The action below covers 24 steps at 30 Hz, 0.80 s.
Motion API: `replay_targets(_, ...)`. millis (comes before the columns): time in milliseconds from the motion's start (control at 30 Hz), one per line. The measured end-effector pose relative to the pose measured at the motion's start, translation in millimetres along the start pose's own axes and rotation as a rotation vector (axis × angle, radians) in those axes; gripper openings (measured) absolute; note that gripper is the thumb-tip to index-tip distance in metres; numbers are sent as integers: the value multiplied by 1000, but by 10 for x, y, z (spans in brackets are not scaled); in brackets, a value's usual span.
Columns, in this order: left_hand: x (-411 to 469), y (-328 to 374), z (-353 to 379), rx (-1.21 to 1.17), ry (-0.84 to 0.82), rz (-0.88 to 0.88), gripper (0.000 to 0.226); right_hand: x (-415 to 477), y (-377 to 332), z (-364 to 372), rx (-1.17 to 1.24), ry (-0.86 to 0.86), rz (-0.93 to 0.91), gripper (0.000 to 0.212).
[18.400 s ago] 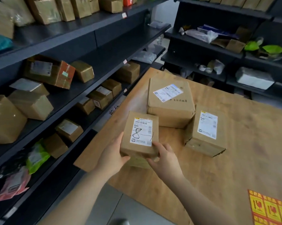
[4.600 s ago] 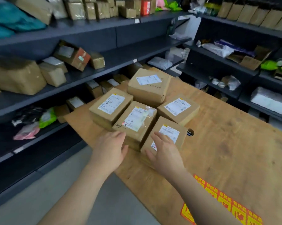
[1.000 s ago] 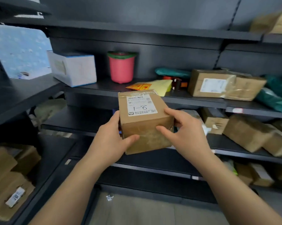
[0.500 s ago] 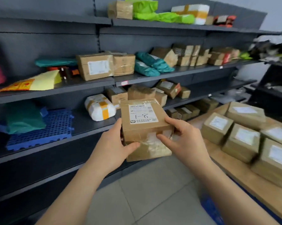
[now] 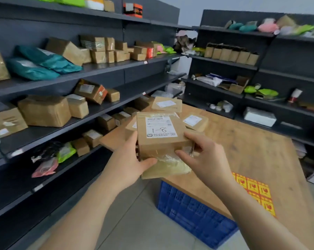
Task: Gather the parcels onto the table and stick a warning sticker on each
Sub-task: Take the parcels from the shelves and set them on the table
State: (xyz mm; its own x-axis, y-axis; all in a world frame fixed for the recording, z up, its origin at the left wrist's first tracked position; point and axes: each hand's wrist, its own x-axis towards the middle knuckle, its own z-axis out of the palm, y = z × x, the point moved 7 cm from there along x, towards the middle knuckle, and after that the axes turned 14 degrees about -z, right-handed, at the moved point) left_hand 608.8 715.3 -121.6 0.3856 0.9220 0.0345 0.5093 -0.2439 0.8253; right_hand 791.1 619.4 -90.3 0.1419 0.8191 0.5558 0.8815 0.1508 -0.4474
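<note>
On my feed both forearms reach forward. The left hand (image 5: pixel 129 159) is curled round the left side of a brown cardboard parcel (image 5: pixel 161 143), thumb across its near face, fingers hidden behind it. The right hand (image 5: pixel 205 159) grips the opposite side, thumb pressed on the near face and fingers wrapped over the right edge. The parcel is held in the air between them, tilted so I can read its top, in front of the table's near left corner and clear of it. Its white label (image 5: pixel 160 127) carries a handwritten 1 and 8, and clear tape shines on the lower near face. Just beyond the hands a blue plastic crate (image 5: pixel 194 210) stands on the grey floor under the wooden table (image 5: pixel 252 150). A red and yellow sticker sheet (image 5: pixel 255 192) lies flat on the table near its front edge, right of the right arm. Further back on the table I count three other parcels (image 5: pixel 168 104), close together and partly hidden behind the held one. Dark shelving (image 5: pixel 102 68) loaded with boxes and teal bags (image 5: pixel 44 64) runs along the left, and more shelves (image 5: pixel 225 63) stand across the far side.
</note>
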Motion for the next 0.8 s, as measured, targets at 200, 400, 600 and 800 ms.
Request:
replay_targets(200, 511, 489, 1099, -6, -168, 55, 70, -142, 1029, -511, -90, 48, 147, 55)
replay_targets(400, 1137, 803, 1997, 12, -308, 80, 66, -127, 1933, -764, -119, 104, 283, 54)
replay_targets(600, 1894, 876, 2755, 35, -418, 48, 63, 74, 2796, -731, -173, 99, 389, 53)
replay_targets(800, 2516, 819, 3353, 53, -504, 5, 67, 218, 3557, -528, -176, 82, 484, 52)
